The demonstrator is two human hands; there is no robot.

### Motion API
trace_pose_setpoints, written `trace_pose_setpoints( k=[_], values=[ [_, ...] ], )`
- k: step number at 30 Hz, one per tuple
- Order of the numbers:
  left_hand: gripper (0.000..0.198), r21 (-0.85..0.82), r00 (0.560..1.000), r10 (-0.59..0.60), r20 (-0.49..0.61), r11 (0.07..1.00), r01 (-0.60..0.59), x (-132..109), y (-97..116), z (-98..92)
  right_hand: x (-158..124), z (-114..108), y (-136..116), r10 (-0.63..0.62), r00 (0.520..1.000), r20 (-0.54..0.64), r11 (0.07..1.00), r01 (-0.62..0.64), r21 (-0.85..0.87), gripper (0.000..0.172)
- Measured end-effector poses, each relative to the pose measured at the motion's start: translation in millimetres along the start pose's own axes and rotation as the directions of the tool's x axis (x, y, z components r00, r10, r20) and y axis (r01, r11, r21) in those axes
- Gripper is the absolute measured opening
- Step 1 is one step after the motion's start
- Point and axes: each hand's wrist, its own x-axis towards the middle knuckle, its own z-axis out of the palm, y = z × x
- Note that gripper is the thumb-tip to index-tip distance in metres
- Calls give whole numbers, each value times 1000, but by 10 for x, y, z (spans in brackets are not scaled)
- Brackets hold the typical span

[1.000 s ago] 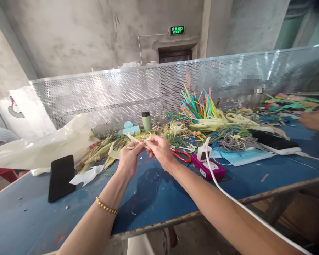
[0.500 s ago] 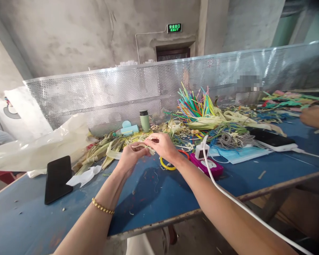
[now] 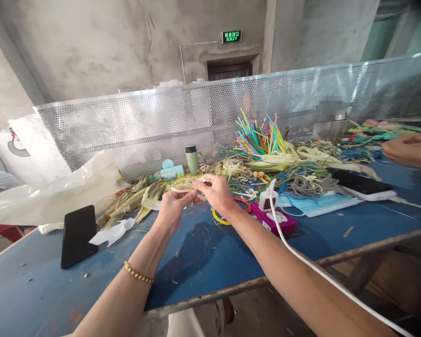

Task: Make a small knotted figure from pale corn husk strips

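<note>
My left hand [image 3: 171, 209] pinches a narrow pale strip [image 3: 183, 190] that looks like corn husk, just above the blue table [image 3: 210, 262]. Close beside it, my right hand [image 3: 216, 193] has thumb and fingers pressed together on the strip's other part. The fingers hide much of the strip. Behind my left hand lie dry husks [image 3: 149, 203] in a loose heap. Under my right wrist a yellow ring [image 3: 217, 219] rests on the table, and an orange-red ring [image 3: 246, 203] shows beside it.
Left are a black phone [image 3: 79, 236], white scrap [image 3: 114, 231] and plastic sheet [image 3: 73, 187]. A green cup [image 3: 192, 161] and coloured sticks [image 3: 259, 135] stand behind. Right are a purple power strip [image 3: 284, 223], white cable [image 3: 301, 257], blue mask [image 3: 323, 206] and another person's hand [image 3: 410, 149].
My hands stay together on the strip with small finger shifts; more of it shows above my left fingers. The other person's hand has come further into view from the right.
</note>
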Motion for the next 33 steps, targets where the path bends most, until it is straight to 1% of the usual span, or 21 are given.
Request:
trace_pose_setpoints(
  k=[4, 9, 16, 19, 21, 23, 26, 28, 30, 33],
  values=[
    [21, 5, 1000, -12, -7, 1000, 12, -12, -4, 3, -3, 2, 5, 11, 1000, -14, 1000, -11, -16, 22],
    [16, 2, 999, -35, -15, 999, 35, -30, 13, 19, -12, 10, 17, -1, 1000, -24, 998, -1, -58, 21],
    [15, 2, 998, -38, -46, 999, 38, -48, 20, 51, -8, 34, 61, -3, 998, -62, 996, -3, -93, 26],
    [15, -72, 999, -50, -3, 996, 50, -34, 11, 51, -11, 20, 22, -34, 998, -46, 994, 29, -108, 22],
    [16, -133, 996, -83, 27, 987, 85, -15, 5, 42, -13, 8, -8, -64, 997, -33, 989, 58, -139, 20],
    [15, -178, 993, -110, 32, 977, 114, 2, 0, 31, -17, 6, -25, -94, 995, -37, 978, 85, -189, 20],
    [13, -211, 994, -112, 12, 971, 112, 14, -1, 28, -29, 28, -20, -157, 987, -39, 960, 143, -241, 19],
    [12, -201, 994, -109, -10, 974, 104, 12, 1, 35, -42, 53, -8, -194, 981, -27, 947, 180, -266, 18],
    [12, -179, 993, -114, -42, 978, 105, 10, -3, 44, -53, 75, 4, -206, 978, -9, 935, 194, -297, 18],
    [12, -168, 988, -133, -75, 979, 119, 16, -20, 46, -64, 90, 10, -194, 981, 10, 927, 187, -326, 16]
  ],
)
